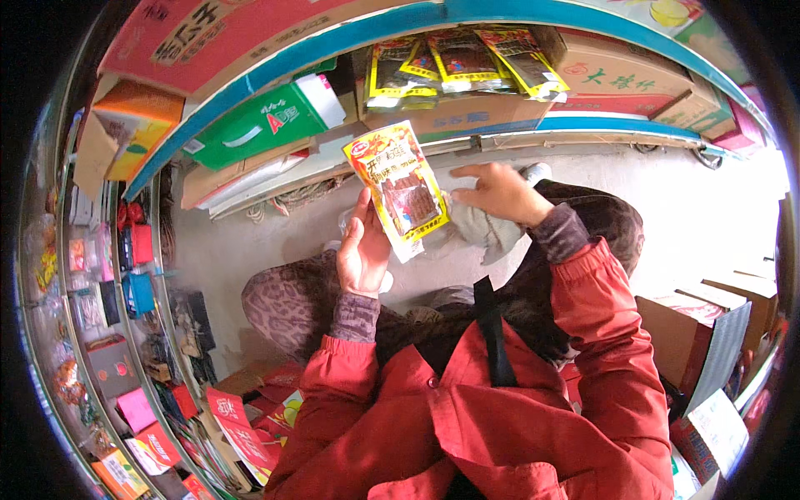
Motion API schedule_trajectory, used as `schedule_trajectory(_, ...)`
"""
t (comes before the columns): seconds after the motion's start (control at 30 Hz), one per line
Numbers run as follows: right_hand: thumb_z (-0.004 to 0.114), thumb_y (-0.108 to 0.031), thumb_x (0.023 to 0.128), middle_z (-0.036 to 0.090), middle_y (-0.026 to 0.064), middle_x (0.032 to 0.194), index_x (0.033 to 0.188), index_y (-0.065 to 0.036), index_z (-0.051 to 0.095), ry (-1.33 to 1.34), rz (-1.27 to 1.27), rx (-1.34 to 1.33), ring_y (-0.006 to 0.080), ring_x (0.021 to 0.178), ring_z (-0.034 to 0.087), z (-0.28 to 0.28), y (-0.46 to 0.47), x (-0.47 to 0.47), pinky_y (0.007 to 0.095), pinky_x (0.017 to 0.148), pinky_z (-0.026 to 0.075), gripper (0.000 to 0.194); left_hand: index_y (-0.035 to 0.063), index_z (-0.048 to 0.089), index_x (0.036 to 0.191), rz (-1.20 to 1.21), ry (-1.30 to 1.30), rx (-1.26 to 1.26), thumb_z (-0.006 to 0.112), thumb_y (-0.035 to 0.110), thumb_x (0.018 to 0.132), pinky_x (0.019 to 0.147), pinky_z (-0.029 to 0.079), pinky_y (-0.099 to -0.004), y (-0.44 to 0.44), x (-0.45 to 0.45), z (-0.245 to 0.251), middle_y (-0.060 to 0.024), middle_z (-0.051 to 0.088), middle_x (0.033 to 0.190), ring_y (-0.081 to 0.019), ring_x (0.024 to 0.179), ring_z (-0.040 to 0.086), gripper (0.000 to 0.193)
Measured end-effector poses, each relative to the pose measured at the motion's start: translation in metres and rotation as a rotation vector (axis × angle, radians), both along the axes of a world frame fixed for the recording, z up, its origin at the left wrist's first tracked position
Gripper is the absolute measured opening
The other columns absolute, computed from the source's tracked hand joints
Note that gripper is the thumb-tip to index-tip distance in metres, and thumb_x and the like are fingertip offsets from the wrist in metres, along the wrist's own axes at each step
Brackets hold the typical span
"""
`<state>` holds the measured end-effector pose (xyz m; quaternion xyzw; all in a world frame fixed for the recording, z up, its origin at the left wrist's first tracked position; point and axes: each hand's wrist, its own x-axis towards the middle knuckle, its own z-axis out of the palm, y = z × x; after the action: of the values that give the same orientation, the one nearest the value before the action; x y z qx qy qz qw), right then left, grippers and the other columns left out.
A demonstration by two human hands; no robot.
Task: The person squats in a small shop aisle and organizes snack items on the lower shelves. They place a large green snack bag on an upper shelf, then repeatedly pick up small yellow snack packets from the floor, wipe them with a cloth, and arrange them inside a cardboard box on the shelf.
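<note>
My left hand (pixel 364 247) holds a yellow and red snack packet (pixel 400 187) by its left edge, its printed front turned up. A dark brown food shows through the packet's window. To the right of the packet is my right hand (pixel 497 190), its fingers pointing left, with a greyish cloth (pixel 487 228) at and below them. Whether the fingers grip the cloth is not plain. Similar packets (pixel 465 62) lie in an open cardboard box (pixel 450 119) on the shelf ahead.
A blue shelf edge (pixel 250 87) curves over the boxes ahead. Beside the packets stand a green carton (pixel 269 122) and a brown carton (pixel 615 72). Shelves with small goods (pixel 137 294) run along the left. Open cartons (pixel 694 331) stand at the right. My knees are bent below the hands.
</note>
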<state>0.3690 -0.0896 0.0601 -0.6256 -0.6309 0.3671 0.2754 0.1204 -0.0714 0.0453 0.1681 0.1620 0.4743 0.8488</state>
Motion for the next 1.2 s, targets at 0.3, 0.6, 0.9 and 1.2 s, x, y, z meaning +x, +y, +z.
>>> schedule_trajectory(0.3,0.062,-0.02,0.081,0.053,-0.0035,0.065,0.078,0.001,0.06,0.636,0.255,-0.393,0.0048,0.064,0.044,-0.046,0.02,-0.041,0.024,0.058,0.041,0.022,0.0035,0.044,0.122,0.095,0.009,-0.16,0.052,0.017,0.086,0.101,0.03,-0.04,-0.005,-0.029,-0.015,-0.0108,0.044,0.127,-0.0232,0.119,0.041,0.039)
schedule_trajectory(0.6,0.062,-0.029,0.076,0.064,0.0123,0.075,0.089,-0.01,0.067,-0.016,0.47,-0.305,0.0218,0.069,0.062,-0.043,0.036,-0.069,0.0316,0.067,0.048,0.024,0.0048,0.05,0.113,0.055,0.602,-0.135,0.055,0.015,0.085,0.084,0.045,-0.0321,-0.021,-0.055,-0.045,-0.0038,0.056,0.109,-0.0144,0.096,0.055,0.03)
schedule_trajectory(0.9,0.054,-0.022,0.071,0.061,0.0158,0.091,0.101,-0.021,0.063,-0.675,0.541,-0.166,0.0313,0.081,0.06,-0.028,0.033,-0.076,0.0409,0.072,0.049,0.032,0.0114,0.054,0.104,0.279,0.817,-0.442,0.057,0.015,0.083,0.064,0.05,-0.0293,-0.04,-0.065,-0.065,0.0003,0.059,0.093,-0.0114,0.081,0.058,0.021)
schedule_trajectory(1.2,0.05,-0.014,0.074,0.047,0.0196,0.111,0.097,-0.011,0.061,-0.878,0.698,-0.223,0.0345,0.077,0.06,-0.062,0.003,-0.103,0.0435,0.067,0.049,0.026,0.0123,0.049,0.109,0.176,0.857,-0.523,0.051,0.016,0.084,0.066,0.05,-0.0365,-0.051,-0.058,-0.082,-0.0018,0.056,0.097,-0.0145,0.085,0.058,0.025)
